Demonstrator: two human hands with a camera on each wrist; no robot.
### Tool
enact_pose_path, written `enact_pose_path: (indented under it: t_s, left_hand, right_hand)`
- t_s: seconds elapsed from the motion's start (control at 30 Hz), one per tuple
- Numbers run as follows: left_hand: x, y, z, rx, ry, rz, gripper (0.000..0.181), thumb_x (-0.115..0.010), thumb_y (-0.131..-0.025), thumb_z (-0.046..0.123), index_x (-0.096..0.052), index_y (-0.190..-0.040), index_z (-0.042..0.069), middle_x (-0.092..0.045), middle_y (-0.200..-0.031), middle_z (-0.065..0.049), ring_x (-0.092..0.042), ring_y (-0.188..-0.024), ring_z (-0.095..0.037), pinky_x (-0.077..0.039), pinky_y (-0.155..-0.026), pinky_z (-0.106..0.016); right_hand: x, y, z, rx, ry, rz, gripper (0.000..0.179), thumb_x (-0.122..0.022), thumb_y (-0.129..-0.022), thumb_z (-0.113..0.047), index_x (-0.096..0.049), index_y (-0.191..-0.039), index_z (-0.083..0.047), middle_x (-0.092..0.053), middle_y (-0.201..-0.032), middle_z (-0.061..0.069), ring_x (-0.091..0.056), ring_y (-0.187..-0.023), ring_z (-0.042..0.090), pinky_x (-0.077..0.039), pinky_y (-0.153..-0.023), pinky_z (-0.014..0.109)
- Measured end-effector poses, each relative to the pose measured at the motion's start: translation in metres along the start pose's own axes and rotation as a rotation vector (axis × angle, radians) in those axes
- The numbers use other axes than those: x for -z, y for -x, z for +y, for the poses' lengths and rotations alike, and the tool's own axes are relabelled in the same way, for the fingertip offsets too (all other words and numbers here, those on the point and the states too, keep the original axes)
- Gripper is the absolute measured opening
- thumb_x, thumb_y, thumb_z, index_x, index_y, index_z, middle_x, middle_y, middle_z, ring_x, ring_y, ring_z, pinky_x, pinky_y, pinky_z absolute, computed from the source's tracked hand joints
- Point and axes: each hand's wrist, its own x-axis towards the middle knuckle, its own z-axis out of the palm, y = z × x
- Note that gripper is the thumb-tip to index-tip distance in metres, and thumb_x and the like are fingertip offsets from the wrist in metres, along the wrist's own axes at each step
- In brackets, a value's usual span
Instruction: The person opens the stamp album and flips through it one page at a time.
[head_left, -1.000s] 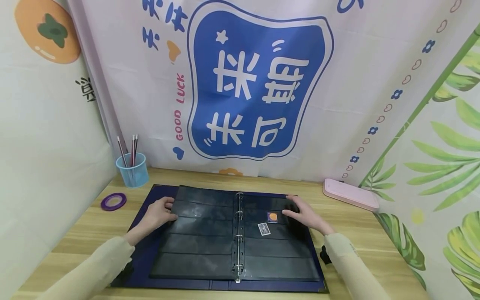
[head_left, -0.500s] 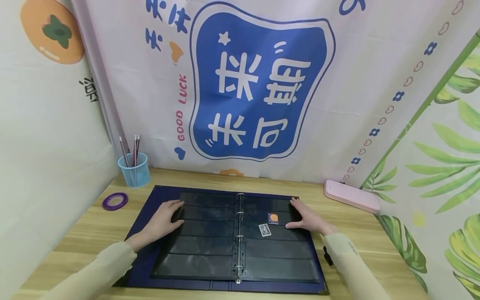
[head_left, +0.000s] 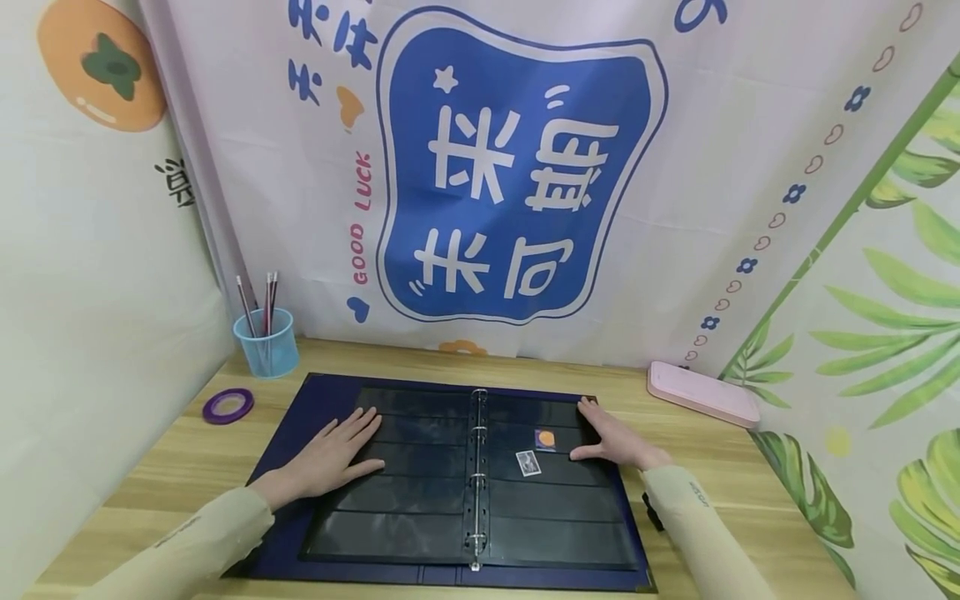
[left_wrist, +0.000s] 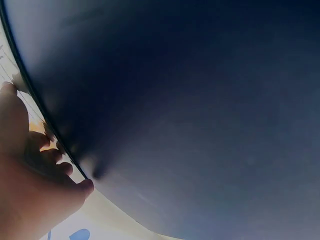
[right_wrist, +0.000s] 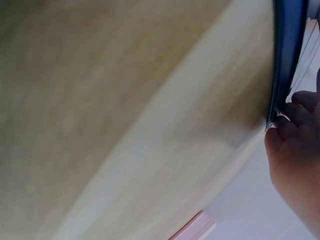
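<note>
A dark blue ring binder [head_left: 288, 433] lies open flat on the wooden table, its black pocket pages [head_left: 412, 537] spread either side of metal rings [head_left: 477, 475]. My left hand [head_left: 322, 462] rests on the outer edge of the left page, fingers spread and thumb pointing inward. At the outer edge of the right page lies my right hand [head_left: 615, 437], fingers extended and thumb apart. Close to that thumb is a small purple stamp with an orange disc [head_left: 545, 440]. A grey-and-white stamp [head_left: 528, 463] sits tilted just below it. Both wrist views show the fingers at the binder's edge.
A light blue cup [head_left: 267, 346] with several pencils stands at the back left, near a purple tape roll [head_left: 228, 406]. A pink case [head_left: 702, 393] lies at the back right. Printed cloth [head_left: 322, 208] hangs behind the table.
My left hand has let go of the left page's edge, which now lies flat, and has moved inward onto the page with fingers spread. The right hand has shifted slightly; the stamps stay put.
</note>
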Motion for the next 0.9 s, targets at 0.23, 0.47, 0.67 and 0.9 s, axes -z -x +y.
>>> enact_pose_path:
  t_s: [0.23,0.47,0.67,0.9]
  left_hand:
    - [-0.0021,0.0005,-0.0017,0.005,0.003,-0.003,0.079,-0.055,-0.096,0.056,-0.039,-0.151,0.001,-0.034,-0.159,-0.020,-0.031,-0.147,-0.043,-0.029,-0.114,-0.067]
    - [-0.0032,-0.0006,-0.0015,-0.001,0.002,-0.008,0.080,-0.054,-0.095,0.058,-0.040,-0.151,0.002,-0.034,-0.159,-0.020,-0.032,-0.147,-0.043,-0.029,-0.113,-0.067]
    - [-0.0025,-0.0002,-0.0007,0.005,0.011,-0.009,0.080,-0.055,-0.095,0.057,-0.039,-0.151,0.001,-0.034,-0.159,-0.021,-0.032,-0.147,-0.044,-0.028,-0.113,-0.067]
    - [-0.0033,-0.0015,-0.0008,0.000,0.005,-0.009,0.081,-0.054,-0.095,0.058,-0.040,-0.151,0.001,-0.035,-0.159,-0.021,-0.033,-0.147,-0.044,-0.029,-0.113,-0.068]
  right_hand:
    - [0.0015,-0.0005,-0.0039,-0.006,0.000,-0.002,0.104,-0.073,-0.085,-0.050,-0.021,-0.155,0.007,-0.015,-0.164,0.028,-0.018,-0.151,0.047,-0.023,-0.119,0.062]
    - [-0.0019,0.0001,-0.0012,-0.026,0.011,0.007,0.104,-0.072,-0.085,-0.053,-0.021,-0.156,0.003,-0.015,-0.164,0.025,-0.020,-0.151,0.045,-0.024,-0.119,0.061]
    - [-0.0040,0.0012,-0.0009,-0.016,-0.020,0.035,0.102,-0.074,-0.084,-0.050,-0.024,-0.155,0.004,-0.018,-0.163,0.026,-0.022,-0.150,0.046,-0.026,-0.118,0.062]
    - [-0.0047,0.0023,-0.0025,0.008,0.005,0.085,0.100,-0.077,-0.082,-0.050,-0.032,-0.152,0.005,-0.029,-0.159,0.027,-0.031,-0.146,0.047,-0.032,-0.115,0.061]
